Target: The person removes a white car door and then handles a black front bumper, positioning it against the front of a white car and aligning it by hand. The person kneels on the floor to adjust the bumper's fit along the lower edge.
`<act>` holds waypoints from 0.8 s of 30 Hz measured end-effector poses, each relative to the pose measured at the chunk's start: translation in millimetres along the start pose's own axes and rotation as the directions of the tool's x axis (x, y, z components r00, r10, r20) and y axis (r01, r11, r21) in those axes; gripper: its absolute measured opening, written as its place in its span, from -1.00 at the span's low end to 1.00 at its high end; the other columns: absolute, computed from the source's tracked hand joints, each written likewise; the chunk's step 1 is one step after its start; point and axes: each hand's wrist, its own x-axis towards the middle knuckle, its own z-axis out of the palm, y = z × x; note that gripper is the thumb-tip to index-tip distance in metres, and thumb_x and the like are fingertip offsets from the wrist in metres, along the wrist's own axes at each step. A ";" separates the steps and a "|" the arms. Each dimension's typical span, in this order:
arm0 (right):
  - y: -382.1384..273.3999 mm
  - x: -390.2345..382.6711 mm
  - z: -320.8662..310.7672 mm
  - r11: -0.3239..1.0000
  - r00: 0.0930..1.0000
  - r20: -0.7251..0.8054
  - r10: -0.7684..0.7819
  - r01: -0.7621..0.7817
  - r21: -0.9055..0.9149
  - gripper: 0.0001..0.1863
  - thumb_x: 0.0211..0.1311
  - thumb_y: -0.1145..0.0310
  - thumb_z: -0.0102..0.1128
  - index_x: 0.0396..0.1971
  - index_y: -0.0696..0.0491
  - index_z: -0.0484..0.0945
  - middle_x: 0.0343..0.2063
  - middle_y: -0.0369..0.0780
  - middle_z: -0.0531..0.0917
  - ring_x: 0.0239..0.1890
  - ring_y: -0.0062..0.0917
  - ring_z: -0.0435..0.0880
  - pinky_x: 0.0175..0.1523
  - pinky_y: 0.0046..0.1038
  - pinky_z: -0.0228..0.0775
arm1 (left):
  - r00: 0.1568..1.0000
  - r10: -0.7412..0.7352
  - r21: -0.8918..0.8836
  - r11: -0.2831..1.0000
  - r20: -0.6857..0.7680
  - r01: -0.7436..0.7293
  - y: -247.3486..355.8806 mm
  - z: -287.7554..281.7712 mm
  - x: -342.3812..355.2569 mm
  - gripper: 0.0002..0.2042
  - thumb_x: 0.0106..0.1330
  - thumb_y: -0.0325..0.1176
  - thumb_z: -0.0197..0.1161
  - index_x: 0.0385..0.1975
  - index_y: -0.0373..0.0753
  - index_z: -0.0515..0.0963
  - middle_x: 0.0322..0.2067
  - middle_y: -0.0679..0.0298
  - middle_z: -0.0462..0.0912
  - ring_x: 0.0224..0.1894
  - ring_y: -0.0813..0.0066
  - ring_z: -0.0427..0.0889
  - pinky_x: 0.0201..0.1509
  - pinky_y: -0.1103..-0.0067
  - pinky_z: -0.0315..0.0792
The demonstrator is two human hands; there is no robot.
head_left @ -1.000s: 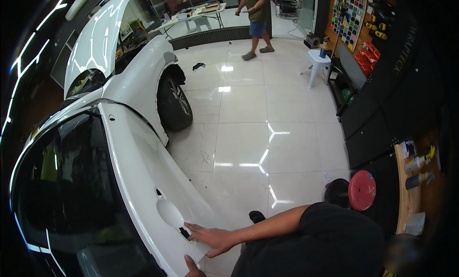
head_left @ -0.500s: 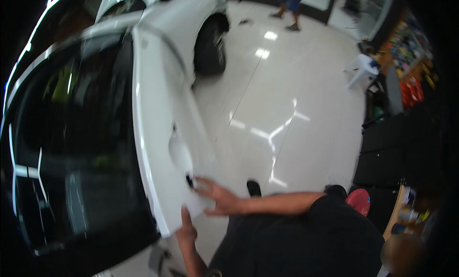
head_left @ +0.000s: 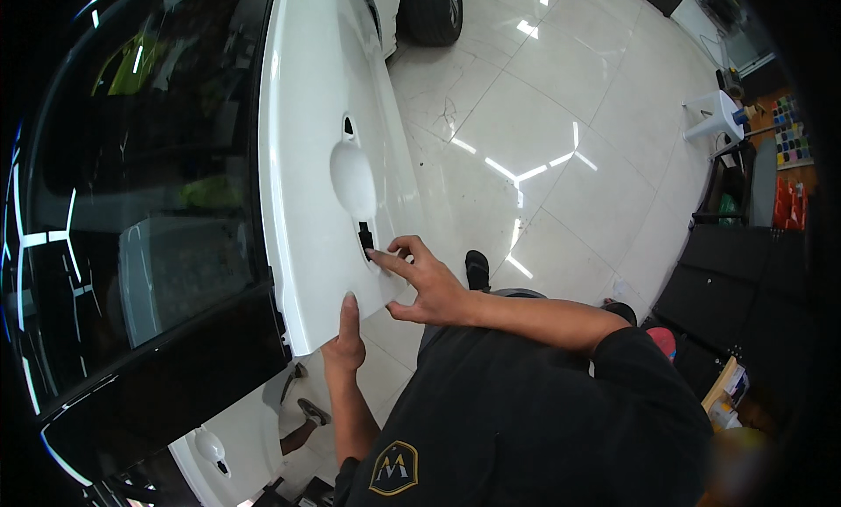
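Observation:
A white car door [head_left: 311,200] with a dark window stands in front of me, its handle recess [head_left: 354,179] a smooth oval hollow. Above the hollow is a small dark opening [head_left: 349,126]; below it, a black slot piece [head_left: 366,240] is set in the panel. My right hand [head_left: 429,284] reaches in from the right, its index fingertip at the black slot piece and its thumb and other fingers bent and apart. Around the door's rear edge, my left hand [head_left: 346,345] has its thumb flat on the outer face; its fingers are hidden behind.
A car wheel [head_left: 431,12] stands beyond the door. White stool [head_left: 718,117] and black cabinets [head_left: 718,262] line the right side. Another white door panel [head_left: 241,446] and a person's foot [head_left: 313,411] show at lower left. The tiled floor [head_left: 543,95] reflects lights.
The view has shifted, so the door and slot piece appear higher and more sharply. My right index fingertip remains at the slot piece, and my left hand stays on the door edge.

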 end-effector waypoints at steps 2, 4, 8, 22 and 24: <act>4.6 -0.7 -2.0 0.998 0.999 0.006 -0.053 0.053 -0.035 -0.20 -0.14 0.32 0.46 0.22 0.05 0.37 -0.03 -0.10 0.35 -0.07 -0.29 0.48 -0.03 -0.36 0.46 | 0.999 0.015 0.001 1.000 -0.028 -0.015 -8.3 0.2 -1.4 -0.58 0.37 -0.31 0.15 0.12 -0.46 0.38 0.01 0.01 0.54 0.03 0.23 0.53 0.17 0.39 0.37; 7.6 -0.3 0.0 0.996 0.997 -0.007 -0.080 0.080 -0.037 -0.17 -0.14 0.32 0.47 0.25 0.03 0.35 -0.06 -0.11 0.36 -0.12 -0.33 0.50 -0.08 -0.38 0.47 | 0.998 0.002 -0.019 1.000 -0.056 -0.004 -14.5 -1.3 -2.8 -0.56 0.33 -0.30 0.19 0.12 -0.46 0.38 0.01 0.00 0.54 0.04 0.22 0.52 0.18 0.37 0.36; 12.6 -4.9 3.4 0.997 0.997 -0.063 -0.035 0.039 0.063 -0.09 -0.11 0.31 0.48 0.34 -0.01 0.25 -0.07 -0.11 0.37 -0.19 -0.32 0.54 -0.14 -0.39 0.49 | 0.991 -0.128 -0.046 0.991 0.033 0.129 -33.3 -8.6 -11.2 -0.53 0.27 -0.31 0.27 0.10 -0.45 0.40 0.00 -0.01 0.55 0.05 0.23 0.51 0.19 0.37 0.36; 18.9 45.7 -66.6 0.964 0.829 0.497 -0.257 0.186 0.189 -0.46 0.25 0.37 0.15 0.25 0.08 0.38 -0.30 -0.09 0.60 -0.25 -0.18 0.60 -0.11 -0.32 0.46 | 0.287 -0.795 0.812 0.577 0.534 0.090 -352.7 16.8 -75.3 -0.44 0.32 0.13 0.08 -0.07 -0.33 0.58 -0.10 -0.09 0.65 0.06 -0.06 0.57 0.05 0.23 0.43; 35.2 54.1 -83.7 0.953 0.886 0.376 -0.271 0.192 0.235 -0.64 0.28 0.38 0.13 0.06 0.12 0.49 -0.28 -0.10 0.62 -0.23 -0.20 0.61 -0.12 -0.31 0.46 | 0.233 -0.826 0.815 0.554 0.512 0.171 -346.4 38.8 -76.3 -0.46 0.29 0.11 0.11 -0.08 -0.32 0.58 -0.12 -0.08 0.65 0.03 -0.05 0.58 0.04 0.22 0.44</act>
